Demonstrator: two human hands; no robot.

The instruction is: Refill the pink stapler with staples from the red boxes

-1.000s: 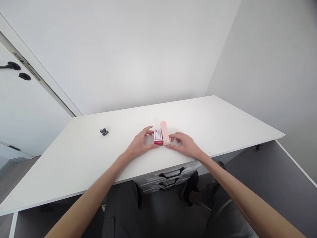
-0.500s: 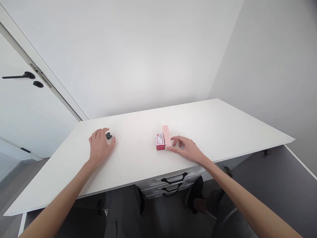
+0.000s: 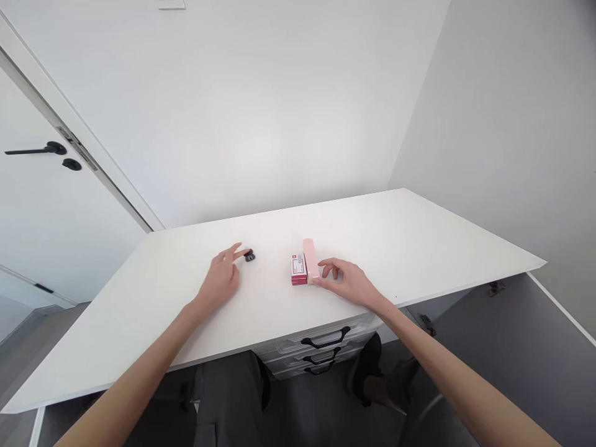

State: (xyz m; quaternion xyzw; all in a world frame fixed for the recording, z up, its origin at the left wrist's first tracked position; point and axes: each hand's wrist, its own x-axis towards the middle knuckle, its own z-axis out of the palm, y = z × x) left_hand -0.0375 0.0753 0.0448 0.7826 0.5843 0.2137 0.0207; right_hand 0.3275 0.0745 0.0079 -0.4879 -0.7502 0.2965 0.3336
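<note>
A small black binder clip [image 3: 250, 256] lies on the white desk [image 3: 419, 242]. My left hand [image 3: 222, 280] rests flat just left of it, fingers stretched out, the fingertips touching the clip. A pink stapler [image 3: 310, 260] lies near the desk's middle, with a small red and white box [image 3: 298, 269] against its left side. My right hand [image 3: 347, 281] sits right of the stapler, fingers loosely curled and apart, thumb tip at the stapler's near end, holding nothing.
A drawer unit with black handles [image 3: 321, 343] stands under the desk's front edge. My legs in dark trousers are below. A white door with a black lever handle [image 3: 40, 150] is at the left. Walls close off the back and right.
My left hand left the red box, reached far left to the binder clip, and has slid the clip rightward toward the stapler. My right hand stayed by the stapler.
</note>
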